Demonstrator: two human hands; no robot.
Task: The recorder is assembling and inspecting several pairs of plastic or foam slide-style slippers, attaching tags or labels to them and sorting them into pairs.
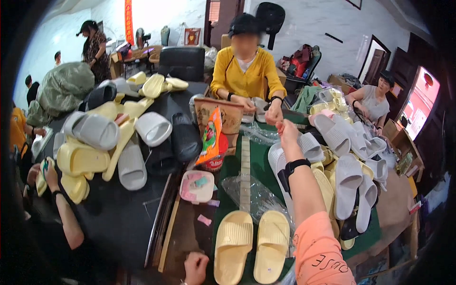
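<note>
Workshop: crowded table ran mid-frame, heaped with grey and yellow slippers.
Right hand: raised at centre, fingers pinched together, meeting the hand of the person in yellow opposite.
Left hand: bottom centre, loosely curled, empty, beside the pale yellow slipper pair.

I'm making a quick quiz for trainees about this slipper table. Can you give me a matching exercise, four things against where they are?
Things:
1. right hand
2. left hand
3. pair of yellow slippers
4. snack bag

Places:
A. upright, leaning on the brown box
B. stretched out to the hand of the person in yellow
C. side by side on the green mat
D. at the near table edge, left of the yellow pair

Pairs: 1-B, 2-D, 3-C, 4-A
</note>
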